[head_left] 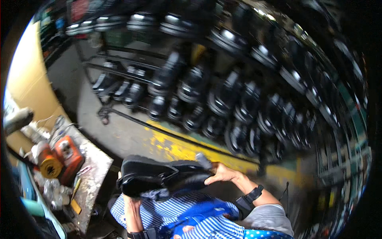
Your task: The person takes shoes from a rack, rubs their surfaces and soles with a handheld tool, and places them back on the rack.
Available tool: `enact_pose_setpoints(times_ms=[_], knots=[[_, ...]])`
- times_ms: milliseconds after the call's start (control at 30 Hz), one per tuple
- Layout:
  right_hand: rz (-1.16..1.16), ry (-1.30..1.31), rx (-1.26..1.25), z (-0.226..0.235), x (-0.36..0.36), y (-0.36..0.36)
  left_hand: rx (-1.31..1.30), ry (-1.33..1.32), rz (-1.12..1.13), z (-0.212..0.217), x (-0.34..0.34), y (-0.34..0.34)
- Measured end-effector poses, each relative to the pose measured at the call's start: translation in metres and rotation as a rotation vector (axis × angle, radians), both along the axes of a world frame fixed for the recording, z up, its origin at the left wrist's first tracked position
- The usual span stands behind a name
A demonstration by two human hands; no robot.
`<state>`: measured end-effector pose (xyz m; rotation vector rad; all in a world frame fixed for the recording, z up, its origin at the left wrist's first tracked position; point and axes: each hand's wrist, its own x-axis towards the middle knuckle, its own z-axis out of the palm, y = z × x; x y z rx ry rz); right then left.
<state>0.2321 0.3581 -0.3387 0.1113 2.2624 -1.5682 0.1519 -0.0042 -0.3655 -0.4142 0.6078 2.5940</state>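
A glossy black leather shoe (147,175), with what looks like a strap across it, is held up in front of my lap. My left hand (130,201) grips its left end from below, with most fingers hidden behind the shoe. At the other end my right hand (223,173) clasps the shoe, its thumb on the near side. A short grey piece (203,161) sticks up by the right fingertips; I cannot tell whether it is a covered finger or a held thing. Whether one shoe or two overlap here is hard to see.
Beyond my hands stands a metal rack (131,115) with rows of black shoes (227,93). To my left, a worn worktable (97,167) carries an orange tool (68,153), a yellow-handled brush (76,205) and clear plastic containers (55,193). Yellow paint (171,145) marks the floor.
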Motion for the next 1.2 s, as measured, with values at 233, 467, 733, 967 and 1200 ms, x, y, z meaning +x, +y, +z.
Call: enact_pose_setpoints(times_ms=[233, 467, 733, 967, 1200], knots=[[-1.162, -0.324, -0.511, -0.059, 0.275, 0.139, -0.64, 0.411, -0.756, 0.04, 0.024, 0.164], [-1.556, -0.001, -1.05, -0.101, 0.337, 0.133, -0.732, 0.154, -0.531, -0.049, 0.026, 0.142], [-1.749, 0.175, -0.86, -0.107, 0.242, 0.187, -0.768, 0.178, -0.439, -0.049, 0.027, 0.144], [-1.85, 0.23, -0.728, -0.089, 0.159, 0.233, -0.752, 0.209, -0.415, -0.053, 0.025, 0.144], [-2.319, 0.3, -0.551, -0.118, 0.147, 0.274, -0.727, 0.268, -0.4, -0.062, 0.026, 0.147]])
